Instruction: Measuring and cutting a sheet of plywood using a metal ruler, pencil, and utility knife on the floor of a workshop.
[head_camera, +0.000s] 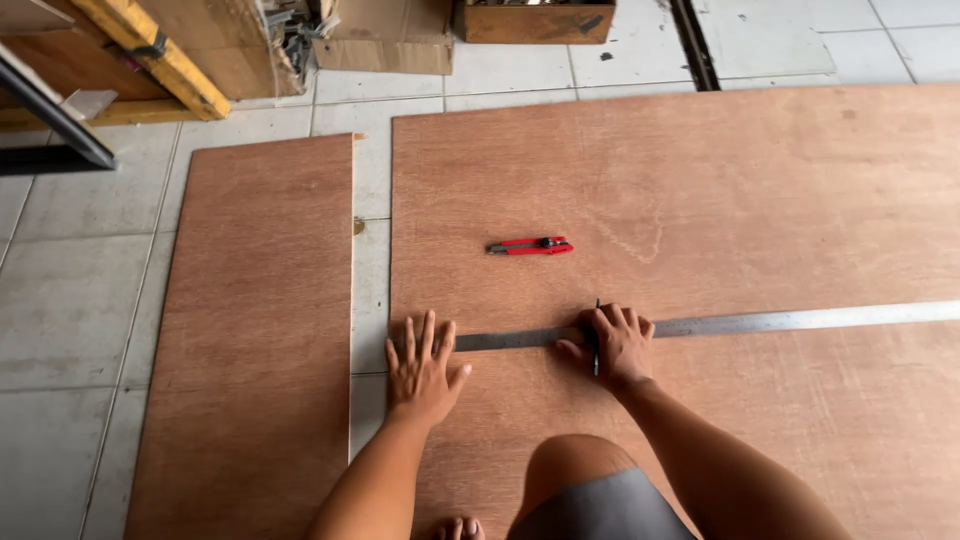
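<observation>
A long flat grey steel ruler (720, 325) lies flat across a large reddish-brown plywood sheet (700, 190), running left to right; a thin dark pencil (597, 340) stands against its edge.

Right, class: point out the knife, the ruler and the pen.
knife (530, 246), head view, middle of its red body
ruler (800, 320), head view, bare steel right of the hands
pen (597, 355), head view, dark shaft in the right hand

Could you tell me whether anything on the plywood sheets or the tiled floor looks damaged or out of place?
Nothing stands out. The long steel ruler lies flat across the large plywood sheet, and the red utility knife rests on it, apart from both hands.
</observation>
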